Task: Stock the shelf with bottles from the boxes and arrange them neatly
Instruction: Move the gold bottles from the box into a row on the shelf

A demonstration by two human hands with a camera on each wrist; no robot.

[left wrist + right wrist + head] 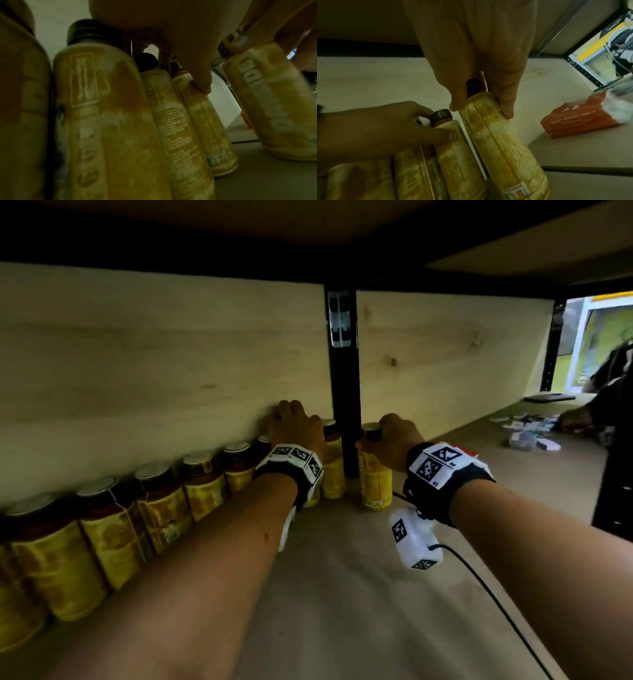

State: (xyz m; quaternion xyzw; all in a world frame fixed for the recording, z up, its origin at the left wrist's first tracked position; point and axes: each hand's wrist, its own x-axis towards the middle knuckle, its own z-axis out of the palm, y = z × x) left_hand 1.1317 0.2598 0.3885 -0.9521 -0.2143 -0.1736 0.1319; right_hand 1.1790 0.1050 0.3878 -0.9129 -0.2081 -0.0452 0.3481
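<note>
Several yellow-labelled bottles (154, 501) with dark caps stand in a row along the shelf's back panel. My left hand (291, 422) sits over the right end of that row. Its thumb and fingers curl round the capped top of the end bottle (453, 155), just left of the black post. My right hand (383, 433) grips another bottle (375, 481) by its neck from above. That bottle stands on the shelf board right of the post, leaning a little. In the right wrist view the two held bottles stand side by side with a narrow gap between them.
A black upright post (344, 378) splits the wooden back panel (154, 354). At the far right lie small boxes (527, 433), a red packet (573, 119) and another person's hand (579, 416). The shelf board (342, 594) runs forward to me, and a black cable (496, 604) trails from my right wrist.
</note>
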